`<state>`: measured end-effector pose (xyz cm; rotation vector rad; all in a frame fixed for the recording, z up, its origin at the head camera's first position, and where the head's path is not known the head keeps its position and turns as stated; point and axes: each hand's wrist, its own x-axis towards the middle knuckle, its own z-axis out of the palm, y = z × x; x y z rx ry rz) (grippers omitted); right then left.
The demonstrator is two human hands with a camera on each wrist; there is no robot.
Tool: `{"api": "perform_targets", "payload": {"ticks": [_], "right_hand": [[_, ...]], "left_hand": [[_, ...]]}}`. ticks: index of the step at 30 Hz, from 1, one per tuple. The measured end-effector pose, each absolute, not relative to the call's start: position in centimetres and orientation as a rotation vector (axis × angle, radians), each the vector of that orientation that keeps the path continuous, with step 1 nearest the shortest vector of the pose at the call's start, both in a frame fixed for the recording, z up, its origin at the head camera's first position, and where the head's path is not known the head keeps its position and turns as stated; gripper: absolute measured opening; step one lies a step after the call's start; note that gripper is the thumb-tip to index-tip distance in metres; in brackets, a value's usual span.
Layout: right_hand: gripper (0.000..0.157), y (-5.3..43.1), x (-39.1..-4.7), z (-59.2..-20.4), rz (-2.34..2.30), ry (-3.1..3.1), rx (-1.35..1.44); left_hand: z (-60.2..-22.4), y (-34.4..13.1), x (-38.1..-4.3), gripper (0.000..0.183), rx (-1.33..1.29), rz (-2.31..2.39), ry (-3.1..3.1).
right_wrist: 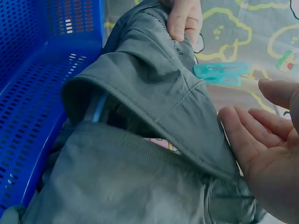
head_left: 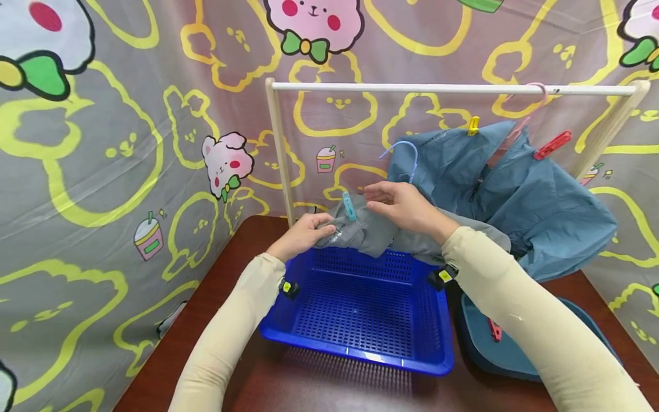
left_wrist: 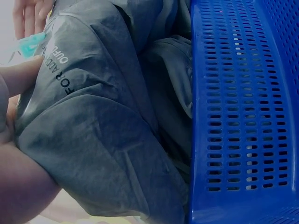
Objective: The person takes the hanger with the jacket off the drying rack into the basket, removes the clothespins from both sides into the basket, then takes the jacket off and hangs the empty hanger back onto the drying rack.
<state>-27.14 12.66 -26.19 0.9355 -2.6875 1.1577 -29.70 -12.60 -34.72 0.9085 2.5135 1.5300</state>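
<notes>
grey garment (head_left: 378, 232): bunched at the far side of the blue basket (head_left: 360, 353), the blue hanger's (head_left: 415, 158) hook rising beside it.
left hand (head_left: 305, 232): thumb and fingers pinch the garment's printed end.
right hand (head_left: 404, 207): fingers extended, gripping nothing, near the clip.
turquoise clip (head_left: 349, 206): on the garment's upper edge, between the hands.
sound technique: probably, steady the cloth with the left pinch, flatten folds under the clip, and check that it catches hanger and fabric together.
</notes>
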Motion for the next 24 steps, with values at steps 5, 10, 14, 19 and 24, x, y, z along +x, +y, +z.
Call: {"api": "perform_targets", "payload": {"ticks": [5, 10, 14, 19, 24], "right_hand": [[0.039, 11.7, -27.8, -26.1, 1.176, -2.735, 0.941], [0.042, 11.0, -28.1, -26.1, 1.123, -2.784, 0.966], [0.043, 10.5, -28.1, -26.1, 1.068, -2.824, 0.966], [0.040, 10.0, -28.1, -26.2, 1.016, -2.833, 0.959], [0.035, 9.8, -28.2, -26.1, 0.997, -2.810, 0.960]], "left_hand": [[-34.6, -12.4, -29.5, 0.016, 0.905, 1.524, 2.519], [-34.6, -12.3, -29.5, 0.017, 0.907, 1.501, 2.525], [-34.6, -12.2, -29.4, 0.018, 0.891, 1.486, 2.524], [-34.8, -12.0, -29.5, 0.018, 0.892, 1.486, 2.521], [-34.9, -12.0, -29.5, 0.017, 0.890, 1.484, 2.534]]}}
